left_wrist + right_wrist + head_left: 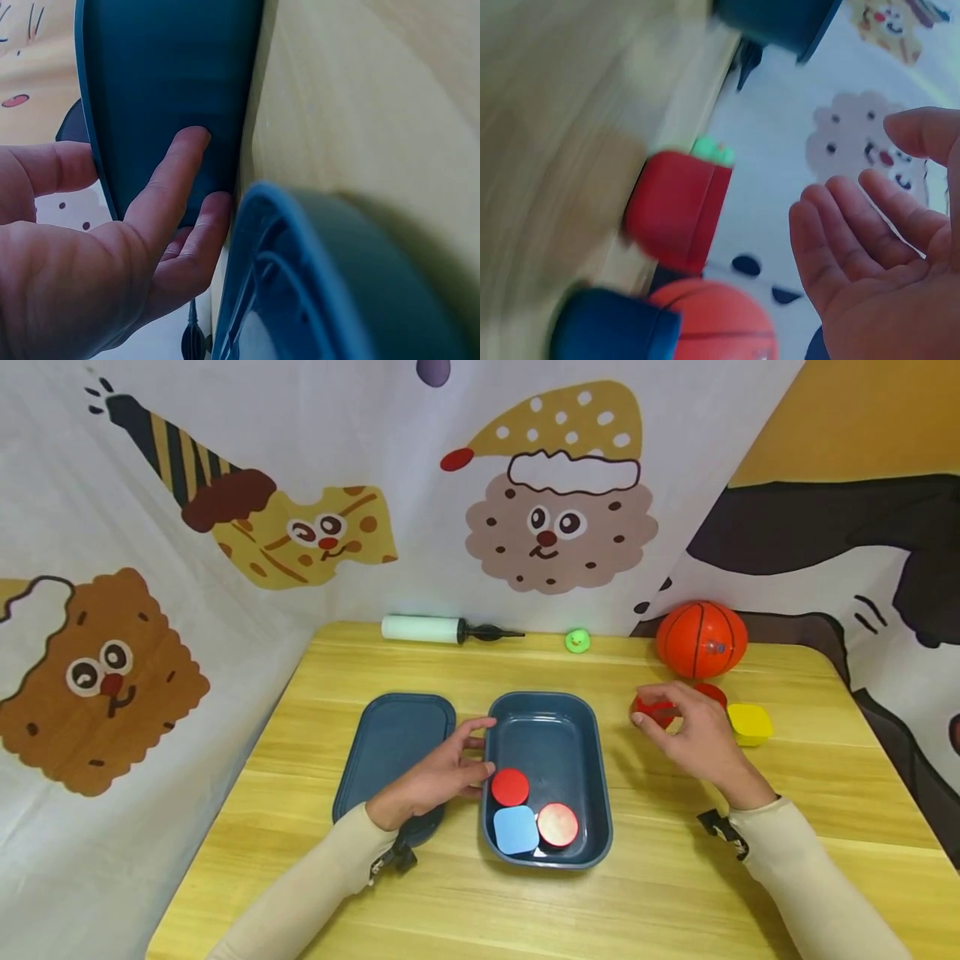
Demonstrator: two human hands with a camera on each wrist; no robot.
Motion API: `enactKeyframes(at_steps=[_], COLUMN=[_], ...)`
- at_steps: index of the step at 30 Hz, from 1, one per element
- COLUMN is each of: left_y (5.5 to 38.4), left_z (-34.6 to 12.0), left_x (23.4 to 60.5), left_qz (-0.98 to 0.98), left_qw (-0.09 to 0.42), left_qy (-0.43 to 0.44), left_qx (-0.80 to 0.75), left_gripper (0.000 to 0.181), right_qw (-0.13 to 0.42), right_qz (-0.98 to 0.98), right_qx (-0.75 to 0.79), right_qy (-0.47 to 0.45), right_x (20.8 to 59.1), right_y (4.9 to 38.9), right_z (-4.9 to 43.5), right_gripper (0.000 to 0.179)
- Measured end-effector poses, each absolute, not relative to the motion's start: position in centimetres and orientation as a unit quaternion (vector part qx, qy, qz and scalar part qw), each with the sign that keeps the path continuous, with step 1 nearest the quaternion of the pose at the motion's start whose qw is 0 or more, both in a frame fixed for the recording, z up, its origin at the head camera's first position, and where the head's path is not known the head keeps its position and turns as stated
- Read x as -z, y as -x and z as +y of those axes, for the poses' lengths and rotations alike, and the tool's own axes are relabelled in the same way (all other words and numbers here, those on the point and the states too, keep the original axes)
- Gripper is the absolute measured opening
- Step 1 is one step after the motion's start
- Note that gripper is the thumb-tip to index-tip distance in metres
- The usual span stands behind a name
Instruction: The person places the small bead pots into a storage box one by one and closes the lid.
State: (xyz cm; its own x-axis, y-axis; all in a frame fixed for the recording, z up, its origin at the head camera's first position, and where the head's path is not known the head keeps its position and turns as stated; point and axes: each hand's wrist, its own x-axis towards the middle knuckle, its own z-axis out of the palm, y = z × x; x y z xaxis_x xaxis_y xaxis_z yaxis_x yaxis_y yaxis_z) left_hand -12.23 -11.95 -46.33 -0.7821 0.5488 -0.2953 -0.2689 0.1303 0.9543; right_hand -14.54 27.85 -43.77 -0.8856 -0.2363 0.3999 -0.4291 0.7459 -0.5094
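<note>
My left hand point(442, 764) rests its fingers against the left wall of a dark blue rectangular box point(602, 777). In the left wrist view its fingertips point(196, 136) are spread along the box's outer wall point(172, 67). Inside, toward the near end, sit a red round-topped container point(511, 787), a light blue square-topped one point(516, 830) and a round one with a glossy red-rimmed top point(557, 824). My right hand point(697, 735) hovers over a small red container point(651, 712), fingers apart and holding nothing. The right wrist view shows the red container point(676, 210) clear of the fingers.
Left of the box lies a flat dark blue lid point(397, 735). Beyond my right hand are a yellow-topped container point(750, 724), another red-topped one point(711, 695) and an orange basketball-patterned ball point(702, 639). A white hand pump point(423, 629) and a green duck point(577, 641) line the back edge.
</note>
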Motion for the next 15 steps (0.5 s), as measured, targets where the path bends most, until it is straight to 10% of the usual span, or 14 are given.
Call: enactKeyframes(at_steps=[15], left_y=[12.1], left_z=[-12.0], left_x=[46.2], left_qz=[0.681], left_qw=[0.315], left_qy=[-0.110], left_qx=[-0.652], left_gripper=[0.072], right_qw=[0.075], right_qz=[-0.941], right_qx=[-0.311], right_qy=[-0.114], right_x=[45.5], right_y=[16.6], right_z=[30.7], right_gripper=[0.054])
